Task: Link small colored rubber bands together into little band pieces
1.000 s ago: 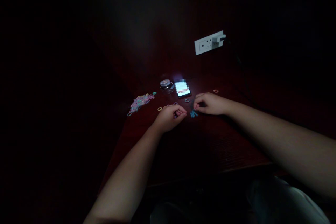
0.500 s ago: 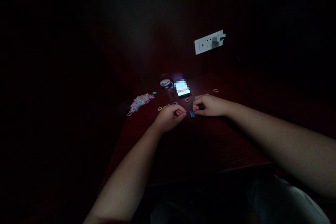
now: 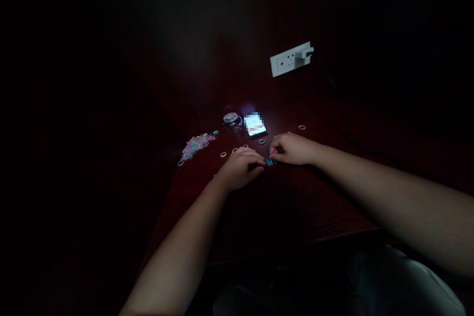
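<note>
Blue bands (image 3: 269, 162) lay btwn hands, well back from counter's (image 3: 289, 202) front edge. L hand (image 3: 240, 169): thumb & fingers apart, nr bands. R hand (image 3: 294, 148): fingertips together beside bands, grip unclear.

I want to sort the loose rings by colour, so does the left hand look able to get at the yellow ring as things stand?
Probably yes: the yellow ring lies just beyond the left hand, and nothing seems to cover it.
</note>
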A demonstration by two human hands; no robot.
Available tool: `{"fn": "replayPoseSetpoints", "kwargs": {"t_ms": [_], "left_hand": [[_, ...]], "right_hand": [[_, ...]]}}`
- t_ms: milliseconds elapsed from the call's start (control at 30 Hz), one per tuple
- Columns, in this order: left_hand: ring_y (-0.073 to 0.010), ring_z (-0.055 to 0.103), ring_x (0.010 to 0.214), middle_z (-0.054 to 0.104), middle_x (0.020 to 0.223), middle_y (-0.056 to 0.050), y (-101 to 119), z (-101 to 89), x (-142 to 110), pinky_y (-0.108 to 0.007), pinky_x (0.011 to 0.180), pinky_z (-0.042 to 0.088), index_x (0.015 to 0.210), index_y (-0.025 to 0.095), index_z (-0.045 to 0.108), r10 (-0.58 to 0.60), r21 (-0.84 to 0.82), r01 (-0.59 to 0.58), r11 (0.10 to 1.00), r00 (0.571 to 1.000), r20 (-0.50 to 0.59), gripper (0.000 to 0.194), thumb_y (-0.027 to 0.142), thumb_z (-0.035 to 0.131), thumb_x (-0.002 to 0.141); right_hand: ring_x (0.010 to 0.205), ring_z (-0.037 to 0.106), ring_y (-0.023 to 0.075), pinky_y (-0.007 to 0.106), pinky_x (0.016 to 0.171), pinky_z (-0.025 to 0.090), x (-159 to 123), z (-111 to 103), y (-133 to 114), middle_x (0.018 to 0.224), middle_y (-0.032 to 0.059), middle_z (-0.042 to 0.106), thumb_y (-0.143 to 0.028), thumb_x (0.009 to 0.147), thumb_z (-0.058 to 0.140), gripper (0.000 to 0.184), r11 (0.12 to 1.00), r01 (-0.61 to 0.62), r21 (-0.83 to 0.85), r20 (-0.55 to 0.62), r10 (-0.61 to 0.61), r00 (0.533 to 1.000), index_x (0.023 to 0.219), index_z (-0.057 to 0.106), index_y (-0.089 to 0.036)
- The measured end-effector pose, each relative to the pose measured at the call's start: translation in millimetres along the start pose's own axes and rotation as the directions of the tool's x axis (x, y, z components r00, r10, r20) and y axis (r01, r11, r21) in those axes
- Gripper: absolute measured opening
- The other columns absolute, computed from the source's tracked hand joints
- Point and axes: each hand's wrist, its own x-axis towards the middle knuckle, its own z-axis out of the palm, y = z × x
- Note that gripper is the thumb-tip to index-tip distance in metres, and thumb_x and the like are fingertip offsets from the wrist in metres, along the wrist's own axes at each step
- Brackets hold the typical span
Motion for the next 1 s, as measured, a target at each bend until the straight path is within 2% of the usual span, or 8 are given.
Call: {"fn": "replayPoseSetpoints", "kwargs": {"t_ms": [133, 533, 700, 867, 1000], "left_hand": [[-0.0186, 0.057, 0.107, 0.068, 0.110, -0.002, 0.7, 0.1, -0.7, -0.041, 0.102, 0.036, 0.105, 0.025, 0.066, 0.009, -0.001, -0.009, 1.000, 1.000, 0.020, 0.022, 0.027, 0.059, 0.084], [-0.0201, 0.052, 0.115, 0.065, 0.118, -0.002, -1.0, 3.0, -2.0, -0.043, 0.102, 0.038, 0.115, 0.025, 0.061, 0.001, -0.014, -0.001, 1.000, 0.999, 0.050, 0.033, 0.027, 0.061, 0.082], [-0.0203, 0.053, 0.115, 0.065, 0.117, -0.003, -0.8, 3.1, -1.8, -0.044, 0.102, 0.039, 0.114, 0.025, 0.062, -0.006, -0.019, 0.007, 1.000, 0.999, 0.046, 0.032, 0.028, 0.061, 0.083], [-0.0188, 0.056, 0.109, 0.067, 0.113, -0.003, -0.9, 1.5, -2.0, -0.042, 0.100, 0.041, 0.109, 0.024, 0.063, -0.005, -0.035, 0.006, 0.999, 1.000, 0.028, 0.026, 0.025, 0.060, 0.084], [-0.0183, 0.057, 0.108, 0.067, 0.111, -0.003, 0.1, 1.0, -1.7, -0.041, 0.099, 0.042, 0.108, 0.023, 0.064, 0.005, -0.054, -0.003, 0.999, 0.999, 0.036, 0.024, 0.024, 0.059, 0.084]], "right_hand": [[0.066, 0.057, 0.0138, 0.026, 0.063, 0.039, 0.3, 2.0, -4.7, 0.075, 0.0036, 0.067, -0.033, 0.078, 0.059, 0.017, 0.999, -0.045, 0.023, 0.026, 0.045, 0.999, 0.077, 0.068, -0.018], [0.063, 0.057, 0.0126, 0.025, 0.058, 0.038, 1.7, 5.3, -6.6, 0.074, 0.0029, 0.068, -0.027, 0.076, 0.062, 0.014, 0.995, -0.074, 0.072, 0.087, 0.067, 0.994, 0.082, 0.069, -0.017], [0.065, 0.059, 0.0137, 0.025, 0.059, 0.040, 0.8, 2.5, -8.4, 0.076, 0.0037, 0.070, -0.027, 0.077, 0.059, 0.016, 0.994, -0.089, 0.065, 0.076, 0.084, 0.994, 0.084, 0.070, -0.018], [0.074, 0.063, 0.0160, 0.026, 0.066, 0.042, 1.6, 0.5, -5.5, 0.086, 0.0053, 0.072, -0.024, 0.082, 0.052, 0.020, 0.995, -0.089, 0.040, -0.005, 0.089, 0.996, 0.086, 0.071, -0.019], [0.073, 0.063, 0.0153, 0.025, 0.066, 0.042, 2.0, 1.9, -4.8, 0.086, 0.0046, 0.072, -0.023, 0.081, 0.052, 0.020, 0.995, -0.084, 0.043, 0.006, 0.084, 0.996, 0.087, 0.071, -0.019]]}}
